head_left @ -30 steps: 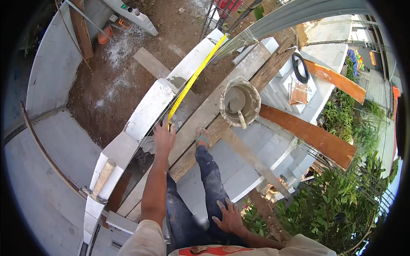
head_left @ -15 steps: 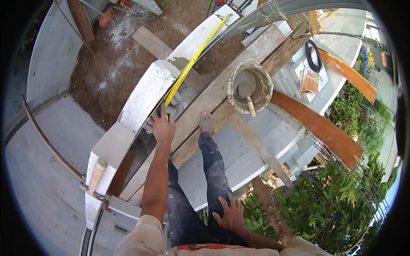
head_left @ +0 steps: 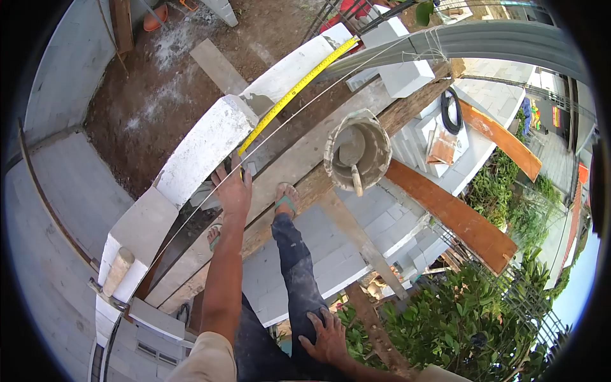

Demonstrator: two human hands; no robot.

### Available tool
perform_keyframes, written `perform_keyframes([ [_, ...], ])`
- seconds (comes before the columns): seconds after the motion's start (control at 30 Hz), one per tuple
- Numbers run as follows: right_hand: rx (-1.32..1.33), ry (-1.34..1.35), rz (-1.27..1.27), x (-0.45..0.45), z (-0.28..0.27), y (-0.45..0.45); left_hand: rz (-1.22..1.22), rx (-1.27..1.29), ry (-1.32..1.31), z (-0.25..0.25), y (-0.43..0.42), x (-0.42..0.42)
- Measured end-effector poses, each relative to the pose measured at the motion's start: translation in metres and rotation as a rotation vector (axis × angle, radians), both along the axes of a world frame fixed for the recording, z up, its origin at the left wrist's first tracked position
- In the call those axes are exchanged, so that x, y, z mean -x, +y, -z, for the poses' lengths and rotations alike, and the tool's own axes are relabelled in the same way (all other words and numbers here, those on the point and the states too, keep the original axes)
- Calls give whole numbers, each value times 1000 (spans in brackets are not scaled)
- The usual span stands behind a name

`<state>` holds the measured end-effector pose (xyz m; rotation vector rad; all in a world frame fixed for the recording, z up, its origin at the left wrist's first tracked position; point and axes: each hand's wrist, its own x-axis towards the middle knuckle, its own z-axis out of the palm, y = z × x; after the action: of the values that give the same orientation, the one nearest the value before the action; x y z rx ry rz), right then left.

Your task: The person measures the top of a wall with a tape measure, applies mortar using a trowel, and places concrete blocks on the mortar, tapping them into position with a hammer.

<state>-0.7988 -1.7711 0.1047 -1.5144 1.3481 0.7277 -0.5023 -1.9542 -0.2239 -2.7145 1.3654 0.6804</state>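
My left hand (head_left: 233,191) is closed round the dark case of a tape measure, mostly hidden by the fingers. From it the yellow tape blade (head_left: 296,90) runs up and right along the white block wall (head_left: 205,144). My right hand (head_left: 325,337) rests on my thigh with its fingers spread, holding nothing. A thin pale string (head_left: 305,104) stretches diagonally beside the wall. Right of the blade, a mortar-crusted bucket (head_left: 358,151) stands on the planks with a trowel (head_left: 357,179) in it.
Scaffold planks (head_left: 267,184) lie under my sandalled feet. A hammer (head_left: 116,274) sits on the lower wall end. A white block (head_left: 407,77) lies on the planks' far end. Brown boards (head_left: 455,216) and a black coil (head_left: 451,111) are at the right; leafy plants grow below.
The view has shifted, and the string and my other foot now show. The tape blade is still extended from my left hand along the wall. My right hand stays on my thigh.
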Motion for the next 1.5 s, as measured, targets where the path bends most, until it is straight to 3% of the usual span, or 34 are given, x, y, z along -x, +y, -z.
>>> perform_keyframes([
  [0.43,3,-21,38,5,3,-5,-14,-23,-155,11,10,3],
  [1.1,0,-34,32,7,-1,-4,-33,-30,27,-13,4,-6],
  [1.37,13,-29,1,3,-1,-1,-8,144,146,-67,-1,-7],
  [1.5,28,-15,-21,0,-5,-3,18,111,155,-109,7,-8],
])
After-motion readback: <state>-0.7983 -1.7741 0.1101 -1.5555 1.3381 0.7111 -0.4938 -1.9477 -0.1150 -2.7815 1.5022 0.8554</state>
